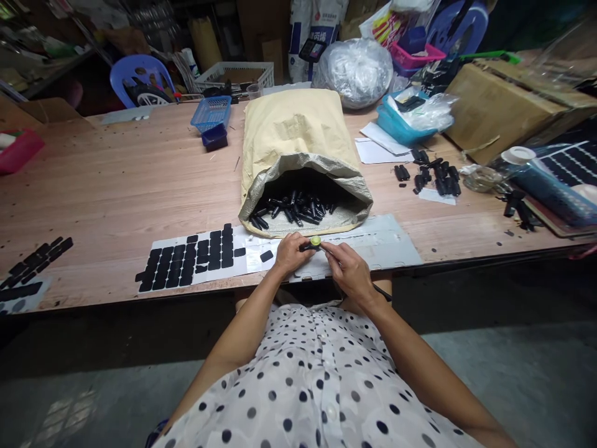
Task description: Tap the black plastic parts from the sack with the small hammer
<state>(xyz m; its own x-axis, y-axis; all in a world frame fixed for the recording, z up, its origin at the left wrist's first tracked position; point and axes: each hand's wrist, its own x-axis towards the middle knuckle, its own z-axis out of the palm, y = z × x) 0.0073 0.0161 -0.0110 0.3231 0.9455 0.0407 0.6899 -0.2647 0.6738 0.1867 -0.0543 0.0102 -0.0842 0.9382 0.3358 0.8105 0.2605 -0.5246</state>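
Your left grip [289, 253] was closed on a black part [306, 247]; your right grip [348, 270] pinched its green cap [316, 241], near the sack [298, 137].

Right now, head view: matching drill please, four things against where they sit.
Things: 1 sack; 2 black pad sheet; 3 blue basket; 4 green-tipped part.
Places: A far side, left of the sack; B between left hand and right hand; C centre, mouth open; D near edge, left of the hands.
Pairs: 1-C; 2-D; 3-A; 4-B.
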